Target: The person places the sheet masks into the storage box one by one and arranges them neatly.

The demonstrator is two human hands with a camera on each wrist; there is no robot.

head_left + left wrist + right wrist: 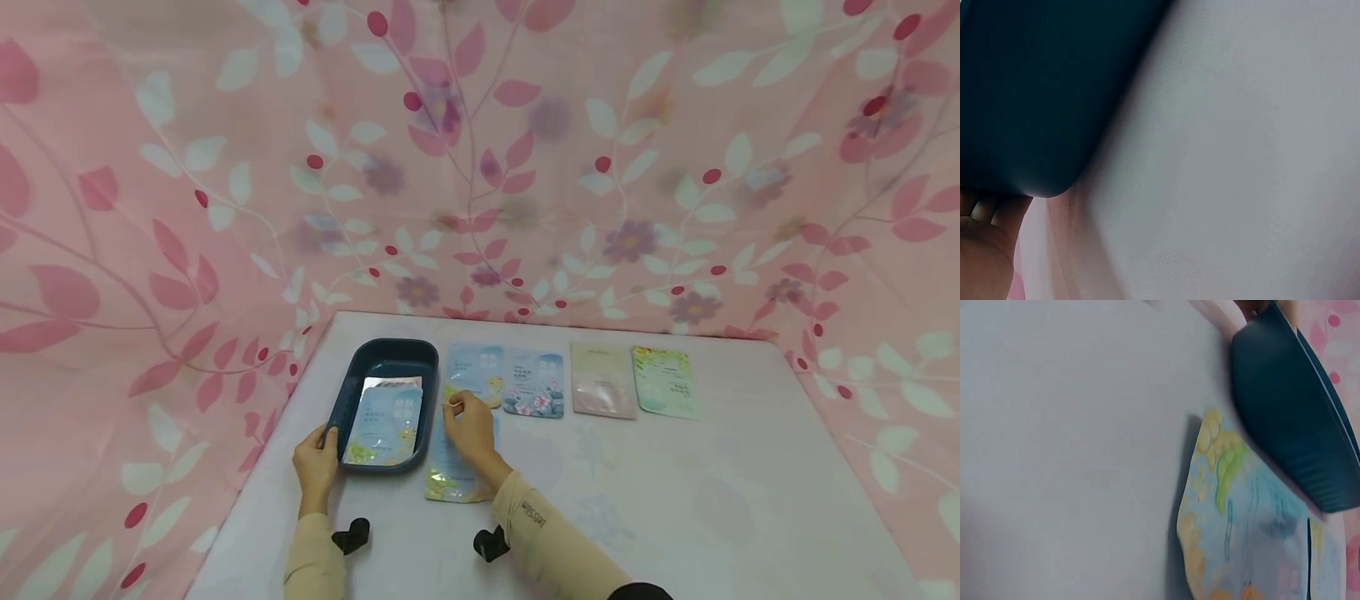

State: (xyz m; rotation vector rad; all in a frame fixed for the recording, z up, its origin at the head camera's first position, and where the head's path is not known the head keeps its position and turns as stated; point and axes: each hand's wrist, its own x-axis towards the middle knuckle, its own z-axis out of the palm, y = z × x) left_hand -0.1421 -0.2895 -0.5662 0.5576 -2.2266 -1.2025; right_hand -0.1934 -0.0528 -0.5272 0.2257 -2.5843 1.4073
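Note:
My left hand (316, 463) grips the left rim of a dark blue tray (384, 348), and its fingers (982, 209) show at the tray's edge in the left wrist view. Inside the tray lie light blue sheet mask packets, the top one (384, 425) printed with yellow and green. Just right of the tray, my right hand (472, 429) pinches the upper part of another blue sheet mask packet (453, 475); the exact grip is partly hidden. In the right wrist view that packet (1241, 531) has a wavy edge casting a shadow on the table.
A row of flat packets lies behind and right of my right hand: a blue one (476, 362), a blue one with pink flowers (534, 379), a beige one (602, 375) and a green one (666, 382). A white cloth (720, 500) covers the table, with a pink floral curtain (480, 167) around it.

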